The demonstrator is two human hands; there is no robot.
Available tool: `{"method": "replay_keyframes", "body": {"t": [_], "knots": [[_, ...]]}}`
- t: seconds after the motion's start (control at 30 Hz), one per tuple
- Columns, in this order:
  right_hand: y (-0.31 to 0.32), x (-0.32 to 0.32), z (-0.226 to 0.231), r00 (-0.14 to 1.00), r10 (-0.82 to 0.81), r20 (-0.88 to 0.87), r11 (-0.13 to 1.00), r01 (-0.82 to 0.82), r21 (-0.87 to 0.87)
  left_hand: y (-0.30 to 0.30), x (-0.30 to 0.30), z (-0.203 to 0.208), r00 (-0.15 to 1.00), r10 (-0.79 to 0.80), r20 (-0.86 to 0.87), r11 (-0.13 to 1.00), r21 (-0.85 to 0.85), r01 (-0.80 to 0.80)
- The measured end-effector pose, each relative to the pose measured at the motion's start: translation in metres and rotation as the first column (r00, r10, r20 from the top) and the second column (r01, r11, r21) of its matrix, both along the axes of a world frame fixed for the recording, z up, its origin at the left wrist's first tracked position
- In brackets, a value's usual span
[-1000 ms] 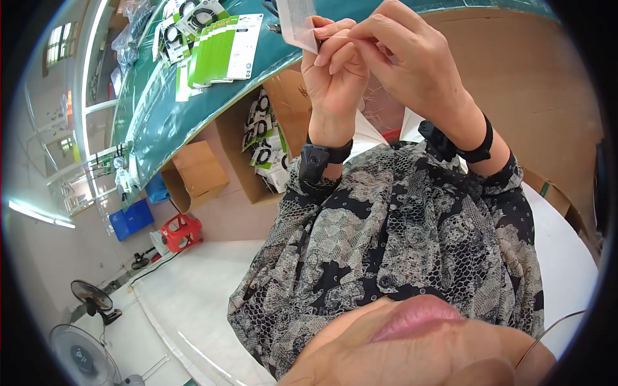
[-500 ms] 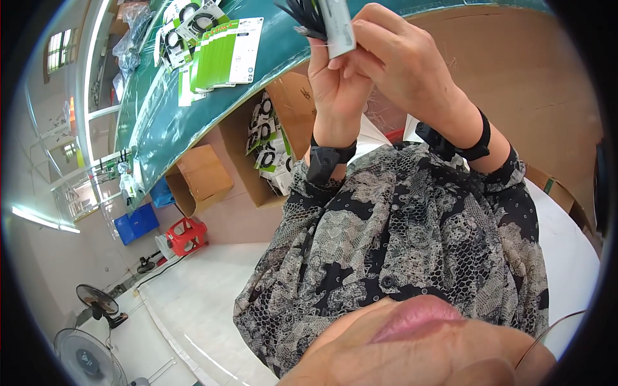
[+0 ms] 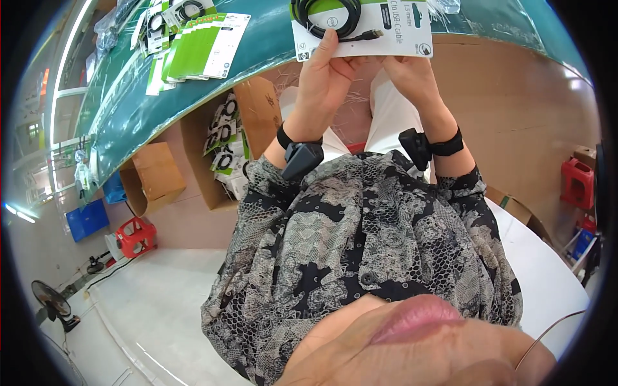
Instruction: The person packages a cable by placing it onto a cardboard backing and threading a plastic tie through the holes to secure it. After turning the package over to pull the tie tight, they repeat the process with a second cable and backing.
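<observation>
A flat white card package (image 3: 380, 29) with a coiled black cable on it is held face up over the edge of the green table (image 3: 257, 48). My left hand (image 3: 325, 74) grips its lower left corner, thumb lying on the card. Under the card's lower right edge, my right hand (image 3: 412, 77) supports it with the fingers curled. Both wrists wear black bands with small black devices.
A stack of green-and-white cable cards (image 3: 193, 38) lies on the table at the left. Below the table edge stands an open cardboard box (image 3: 225, 148) holding more packaged cables, and another box (image 3: 154, 174) beside it. A red stool (image 3: 135, 235) stands on the floor.
The package was edge-on and held close between both hands; it has turned flat, face up, and both hands have moved forward toward the table.
</observation>
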State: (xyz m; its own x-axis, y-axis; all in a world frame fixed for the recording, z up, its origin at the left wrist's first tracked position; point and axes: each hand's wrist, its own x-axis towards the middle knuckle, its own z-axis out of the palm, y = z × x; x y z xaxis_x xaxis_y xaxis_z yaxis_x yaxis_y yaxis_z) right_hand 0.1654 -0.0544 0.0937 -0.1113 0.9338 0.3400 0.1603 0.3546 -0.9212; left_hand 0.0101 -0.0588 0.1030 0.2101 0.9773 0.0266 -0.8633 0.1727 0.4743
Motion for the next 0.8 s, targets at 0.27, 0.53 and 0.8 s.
{"method": "replay_keyframes", "body": {"t": [0.27, 0.53, 0.8], "knots": [[-0.019, 0.022, 0.037, 0.820, -0.148, 0.553, 0.937, -0.063, 0.343, -0.002, -0.008, -0.008, 0.941, 0.234, -0.244, 0.971, 0.103, -0.214], [0.002, 0.001, 0.067, 0.738, -0.269, 0.619, 0.703, -0.289, 0.650, -0.010, 0.009, -0.011, 0.957, 0.229, -0.180, 0.971, 0.114, -0.211], [0.000, 0.001, 0.040, 0.812, -0.133, 0.568, 0.793, -0.256, 0.553, -0.012, 0.007, -0.015, 0.958, 0.245, -0.149, 0.968, 0.091, -0.234]]}}
